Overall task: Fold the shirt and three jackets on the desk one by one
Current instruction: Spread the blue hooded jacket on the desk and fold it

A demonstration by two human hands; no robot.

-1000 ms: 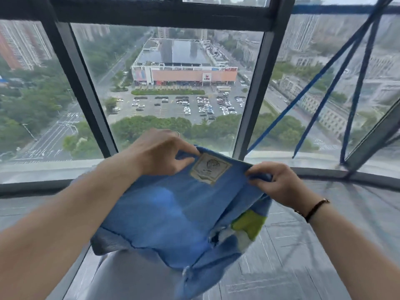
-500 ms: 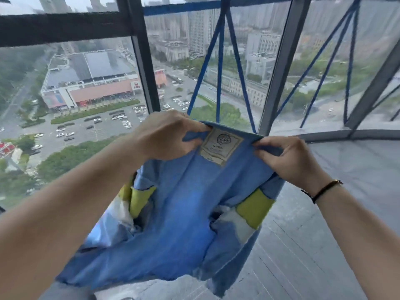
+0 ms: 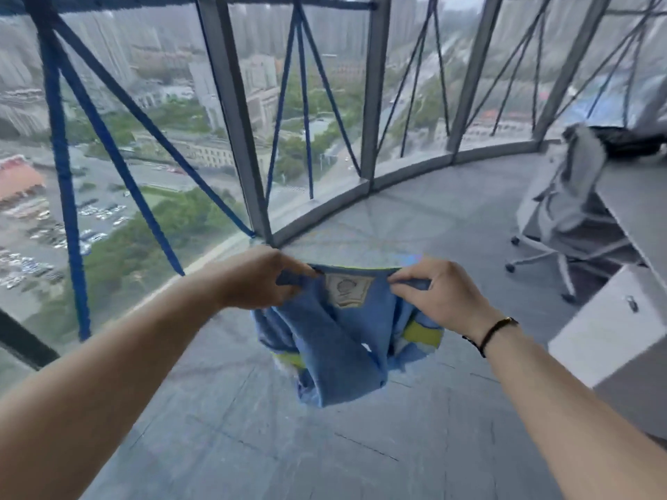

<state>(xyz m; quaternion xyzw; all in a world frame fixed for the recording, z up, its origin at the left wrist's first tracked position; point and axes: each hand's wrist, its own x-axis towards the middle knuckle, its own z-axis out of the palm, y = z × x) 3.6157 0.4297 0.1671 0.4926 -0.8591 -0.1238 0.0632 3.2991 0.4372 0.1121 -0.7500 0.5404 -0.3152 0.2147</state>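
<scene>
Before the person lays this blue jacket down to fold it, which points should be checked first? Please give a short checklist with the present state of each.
1. Left hand grips the collar of the blue jacket: ok.
2. Right hand grips the collar on the other side of the label: ok.
3. Jacket hangs flat and open: not ok, it is bunched below the collar.
4. Jacket is over the desk: not ok, it hangs over the floor; the desk is at the right.
5. Free room on the desk: cannot tell, mostly out of view.
</scene>
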